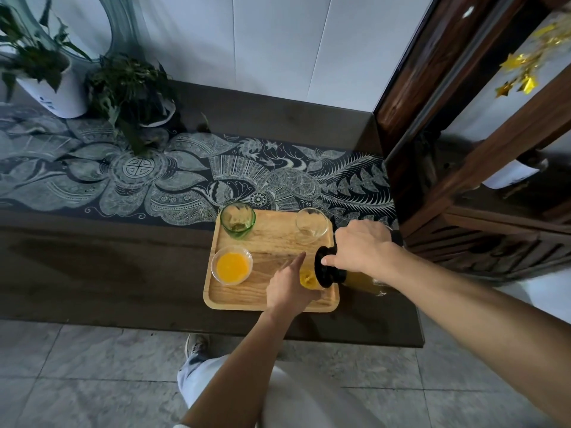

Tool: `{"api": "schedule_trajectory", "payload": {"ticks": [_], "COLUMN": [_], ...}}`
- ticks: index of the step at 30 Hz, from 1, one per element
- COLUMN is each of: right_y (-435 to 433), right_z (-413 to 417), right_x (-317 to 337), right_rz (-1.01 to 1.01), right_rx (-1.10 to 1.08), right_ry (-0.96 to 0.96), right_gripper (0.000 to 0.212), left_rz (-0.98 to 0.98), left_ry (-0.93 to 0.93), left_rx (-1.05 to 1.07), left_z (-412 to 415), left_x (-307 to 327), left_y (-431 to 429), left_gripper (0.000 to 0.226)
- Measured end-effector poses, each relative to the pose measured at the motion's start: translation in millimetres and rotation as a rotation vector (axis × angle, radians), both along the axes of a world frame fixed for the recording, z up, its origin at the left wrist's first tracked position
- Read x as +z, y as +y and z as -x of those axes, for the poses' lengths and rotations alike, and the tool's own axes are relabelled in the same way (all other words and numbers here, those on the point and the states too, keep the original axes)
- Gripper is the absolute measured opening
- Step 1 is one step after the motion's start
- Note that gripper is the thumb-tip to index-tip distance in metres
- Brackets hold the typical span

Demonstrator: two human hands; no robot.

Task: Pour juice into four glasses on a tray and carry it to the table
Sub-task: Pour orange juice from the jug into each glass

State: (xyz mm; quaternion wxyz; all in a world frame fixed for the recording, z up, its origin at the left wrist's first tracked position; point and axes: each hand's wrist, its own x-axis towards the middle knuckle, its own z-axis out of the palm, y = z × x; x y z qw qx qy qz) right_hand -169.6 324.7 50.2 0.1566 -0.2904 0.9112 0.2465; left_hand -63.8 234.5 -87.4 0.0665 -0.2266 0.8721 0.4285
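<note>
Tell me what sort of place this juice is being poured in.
Probably a home's living or dining area, not a kitchen. A dark wooden sideboard with a patterned runner holds potted plants and the wooden tray; a carved wooden cabinet stands beside it on a tiled floor.

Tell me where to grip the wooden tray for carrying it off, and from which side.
Grip the wooden tray by its two short ends, one hand from the left and one from the right. Its raised rim offers a hold, and glasses stand at all four corners, so level lifting matters.
</note>
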Motion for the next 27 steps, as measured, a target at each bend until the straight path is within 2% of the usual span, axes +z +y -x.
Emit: {"api": "schedule_trajectory", "payload": {"ticks": [27], "right_y": [-12], "right_z": [-5], "right_x": [10], "right_rz": [-0.022], "right_rx": [0.015], "right_ry": [0.011], "right_gripper": [0.066], "left_rz": [-0.008], "left_ry": [-0.022], "left_rx": [-0.007], "left_z": [-1], "left_x": [2], "left_y": [-2], "left_gripper": [0.11]}}
